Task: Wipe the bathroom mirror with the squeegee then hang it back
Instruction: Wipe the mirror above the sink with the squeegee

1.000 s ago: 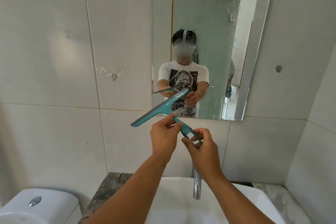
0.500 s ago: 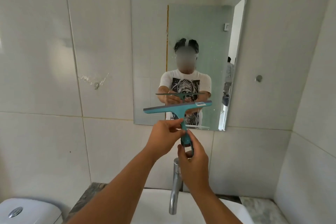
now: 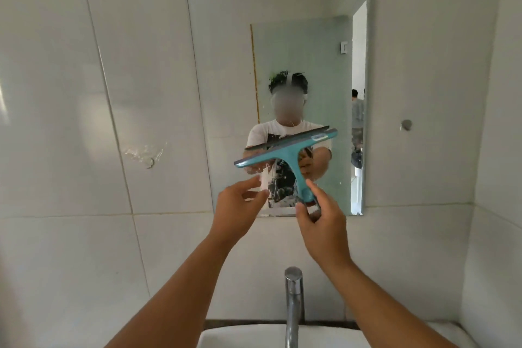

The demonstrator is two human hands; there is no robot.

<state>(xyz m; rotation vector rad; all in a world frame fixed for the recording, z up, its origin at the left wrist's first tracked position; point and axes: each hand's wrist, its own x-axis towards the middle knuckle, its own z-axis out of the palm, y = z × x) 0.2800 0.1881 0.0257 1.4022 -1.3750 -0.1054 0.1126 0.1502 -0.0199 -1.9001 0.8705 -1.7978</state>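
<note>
A teal squeegee (image 3: 288,151) is held up in front of the lower part of the frameless wall mirror (image 3: 226,65). Its blade bar tilts, right end higher. My right hand (image 3: 322,220) grips the lower end of the handle. My left hand (image 3: 237,209) hovers just left of the handle, fingers apart, holding nothing. The mirror shows my reflection and some water spots and streaks around the blade.
A small metal wall hook (image 3: 406,124) sits on the tiles right of the mirror. Another stud (image 3: 149,161) with glue residue is on the left tiles. A chrome tap (image 3: 293,302) rises over the white basin (image 3: 240,336) below my arms.
My left hand has let go of the squeegee and drawn off to the left. The right hand alone holds the handle, and the blade has lifted and tilted with its right end up.
</note>
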